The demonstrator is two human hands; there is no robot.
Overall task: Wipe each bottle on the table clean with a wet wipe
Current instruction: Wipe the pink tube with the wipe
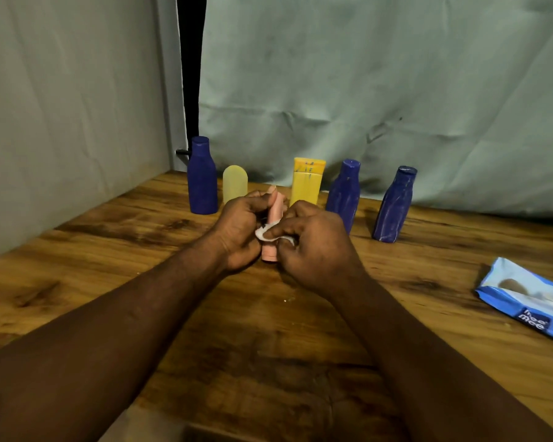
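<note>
Three blue bottles [201,180] [344,196] [395,205]; two yellow bottles [234,183] [307,183]; one pink bottle [276,212]; one wet wipe [262,232]; one wipes pack [524,301]; two hands [240,231] [313,247].

A wood-grain worktop [109,250] fills the lower view. Behind it hangs a creased pale green cloth [364,74]. At its left stands a grey panel [61,106], perhaps fabric-covered, with a dark gap [190,59] between the two.

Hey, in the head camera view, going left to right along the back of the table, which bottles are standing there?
Tall dark blue plastic bottle → pale yellow round-topped bottle → bright yellow rectangular bottle → second dark blue bottle → streaked dark blue bottle.
</note>
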